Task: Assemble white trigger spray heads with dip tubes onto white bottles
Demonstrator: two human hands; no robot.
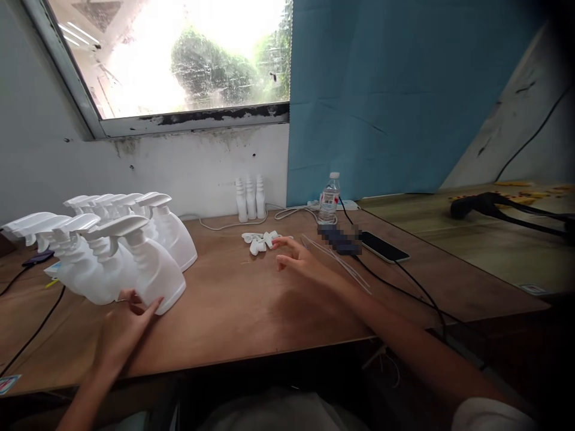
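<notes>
My left hand (128,317) is closed round the lower end of the nearest white spray bottle (155,269), thumb on its front side and fingers behind. That bottle stands upright at the front right of a group of similar white spray bottles (96,266) with trigger heads. Over the table's middle, my right hand (294,257) is empty, with thumb and fingers apart. Just left of its fingertips lies a small pile of white plastic pieces (257,245), whose exact kind I cannot make out.
Several slim white bottles (250,200) without caps stand by the wall. To the right are a clear water bottle (329,200), a black phone (384,246), thin white strips (344,260) and dark cables (398,284). The wooden table's front edge (251,360) runs close to me.
</notes>
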